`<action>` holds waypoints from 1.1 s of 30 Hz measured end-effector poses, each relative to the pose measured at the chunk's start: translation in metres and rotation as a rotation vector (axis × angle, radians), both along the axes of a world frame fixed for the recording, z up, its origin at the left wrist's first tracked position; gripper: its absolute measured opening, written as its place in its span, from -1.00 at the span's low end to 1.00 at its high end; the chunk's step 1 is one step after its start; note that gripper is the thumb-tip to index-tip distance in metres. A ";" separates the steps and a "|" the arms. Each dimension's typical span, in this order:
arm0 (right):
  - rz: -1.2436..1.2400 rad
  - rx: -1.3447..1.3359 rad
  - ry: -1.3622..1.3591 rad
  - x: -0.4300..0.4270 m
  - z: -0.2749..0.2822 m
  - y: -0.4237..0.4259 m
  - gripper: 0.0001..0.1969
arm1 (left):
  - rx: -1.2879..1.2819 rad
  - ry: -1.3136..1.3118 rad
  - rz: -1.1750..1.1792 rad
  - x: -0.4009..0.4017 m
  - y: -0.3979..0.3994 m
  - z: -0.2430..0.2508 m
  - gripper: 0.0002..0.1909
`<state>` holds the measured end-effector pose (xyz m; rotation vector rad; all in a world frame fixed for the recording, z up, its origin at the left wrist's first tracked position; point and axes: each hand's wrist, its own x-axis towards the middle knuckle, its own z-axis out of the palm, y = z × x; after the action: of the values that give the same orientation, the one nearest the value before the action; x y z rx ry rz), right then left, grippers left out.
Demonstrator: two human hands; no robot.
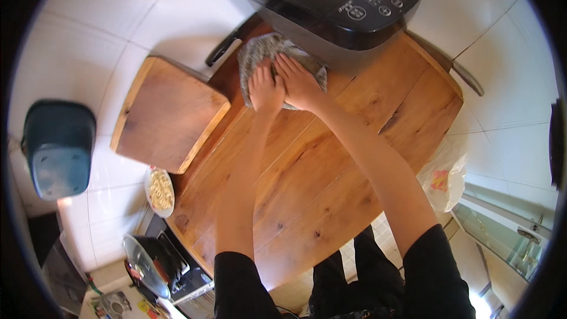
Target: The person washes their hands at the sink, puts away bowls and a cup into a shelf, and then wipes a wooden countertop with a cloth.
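Both hands press flat on a folded grey cloth on a large wooden board or tabletop, just in front of a black kitchen appliance with a button panel. My left hand lies on the cloth's near left part, its fingers pointing away from me. Beside it, touching or nearly so, my right hand rests on the cloth with its fingers slanting up to the left. The cloth's underside and whatever is beneath it are hidden.
A smaller wooden cutting board is at the left, near a plate of noodles. Knives with a black handle and a grey handle flank the appliance. A teal bin, a glass-lidded pan and a plastic bag surround the wood.
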<state>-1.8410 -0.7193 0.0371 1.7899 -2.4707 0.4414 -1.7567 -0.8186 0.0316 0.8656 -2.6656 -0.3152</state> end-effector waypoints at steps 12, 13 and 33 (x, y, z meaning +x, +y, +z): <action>0.339 0.028 -0.245 0.129 0.039 0.166 -0.44 | 0.144 0.052 0.100 0.180 0.181 0.055 -0.54; 0.356 0.015 -0.294 0.139 0.042 0.182 -0.45 | 0.202 0.034 0.093 0.197 0.193 0.059 -0.55; -0.210 0.305 -0.335 0.161 0.083 0.178 -0.53 | 0.531 0.204 0.010 0.284 0.163 0.047 -0.42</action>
<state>-1.6797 -0.5417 0.1199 1.6349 -3.0669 0.3948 -1.4730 -0.6560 0.0782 0.9271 -2.4141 -1.0811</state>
